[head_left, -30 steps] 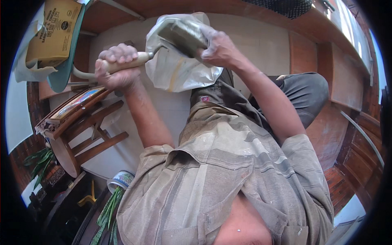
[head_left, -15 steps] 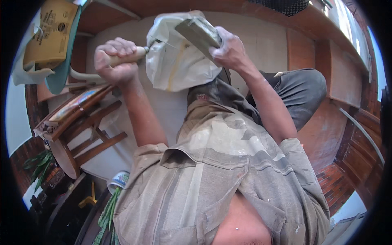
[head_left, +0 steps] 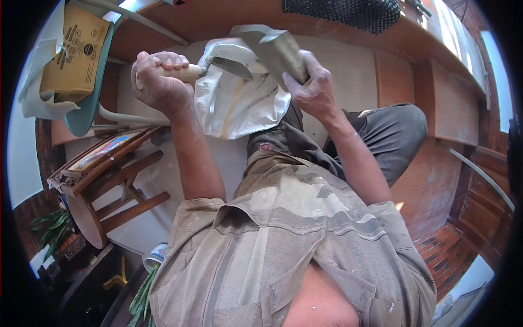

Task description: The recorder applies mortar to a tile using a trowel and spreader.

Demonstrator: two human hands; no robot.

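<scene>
My left hand (head_left: 166,82) is closed around the pale wooden handle of a trowel (head_left: 233,68). Its narrow grey blade points right, over the mouth of a white plastic sack (head_left: 242,111). My right hand (head_left: 317,90) grips a flat, rectangular, grey plastering float (head_left: 280,54), tilted above the sack's far right side and blurred by motion. Whitish dust covers both hands. The sack stands on the pale floor in front of my bent legs, its inside partly in view. How much the sack holds is hard to make out.
On the left are a green chair (head_left: 103,71) bearing a cardboard box (head_left: 76,52), and a wooden stool (head_left: 128,191) beside a framed picture (head_left: 103,152). A potted plant (head_left: 144,289) is by my left side. A black woven basket (head_left: 348,13) sits at the far edge; wooden panels (head_left: 455,103) stand right.
The trowel blade has swung into view over the sack's opening. My right hand has shifted slightly right and down, and the float has turned. The whole view has tilted a little.
</scene>
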